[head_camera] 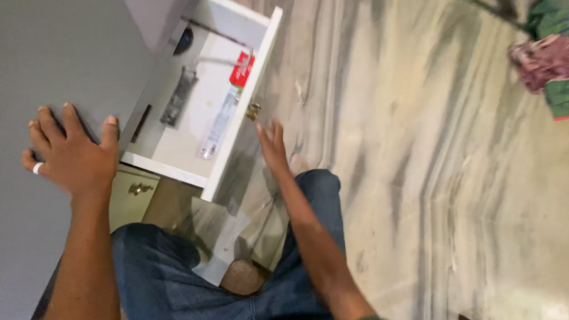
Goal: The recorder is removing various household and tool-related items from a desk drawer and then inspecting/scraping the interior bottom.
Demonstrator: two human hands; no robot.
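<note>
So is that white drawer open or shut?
Open. The white drawer is pulled out from the cabinet, its inside showing a red packet, with the right hand near its front.

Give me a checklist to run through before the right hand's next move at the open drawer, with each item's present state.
1. Drawer pulled out: ok, it stands open.
2. Right hand near the brass knob: ok, just below it; contact cannot tell, the hand is blurred.
3. Left hand braced: ok, flat on the grey top.
4. Contents inside the walls: ok, the red packet, clear tube and dark item lie on the drawer floor.
5. Knees clear of the drawer front: cannot tell.
</note>
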